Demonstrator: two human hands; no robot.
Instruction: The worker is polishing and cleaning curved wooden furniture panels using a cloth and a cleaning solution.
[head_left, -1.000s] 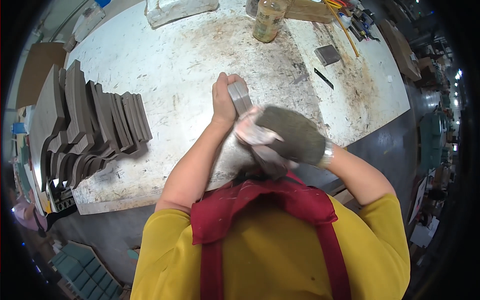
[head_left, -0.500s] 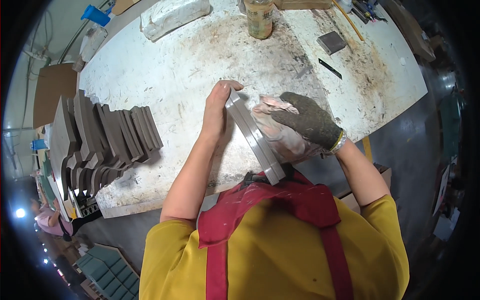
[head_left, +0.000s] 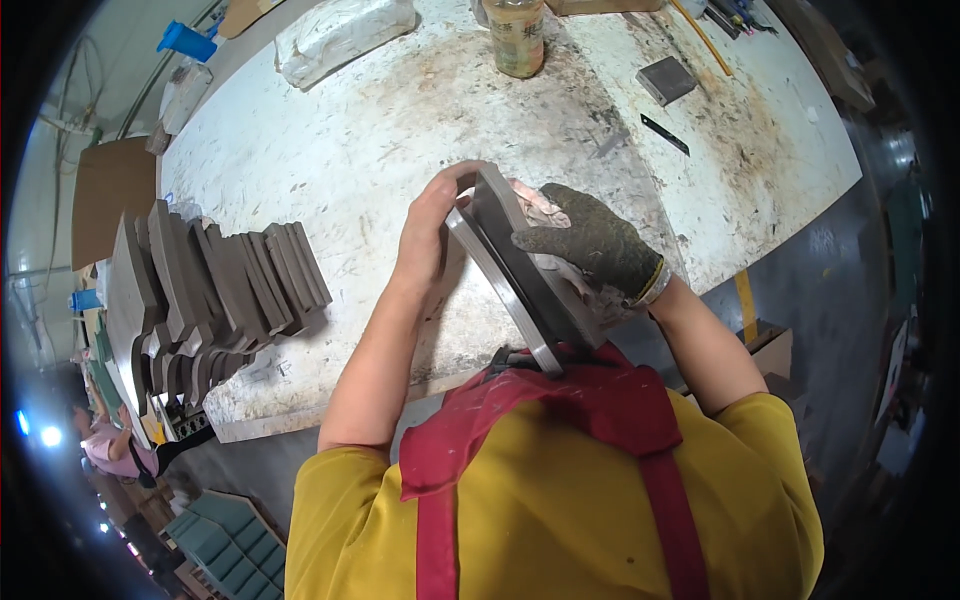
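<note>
Showing lt-gry edges, 2 flat pcs (head_left: pixel 530 285) are sl. apart.

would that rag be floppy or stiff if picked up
The rag is likely floppy: it bunches into soft folds against the gloved right hand. Probably light, as it looks like plain cloth. Unlikely to roll, given its uneven, crumpled shape.

The table (head_left: pixel 370 130) is white, mottled with rusty brown stains and dark scuffs. Above its near part, the held panels (head_left: pixel 545 290) are dark grey with paler, silvery edges; the gloved right hand (head_left: pixel 595 238) is dark olive, the rag (head_left: pixel 537 204) pinkish white. On the table's left, the stacked panels (head_left: pixel 235 280) are brownish grey. Before its near edge, the apron (head_left: pixel 540 405) is deep red, flecked pale, and the shirt (head_left: pixel 560 510) mustard yellow.
</note>
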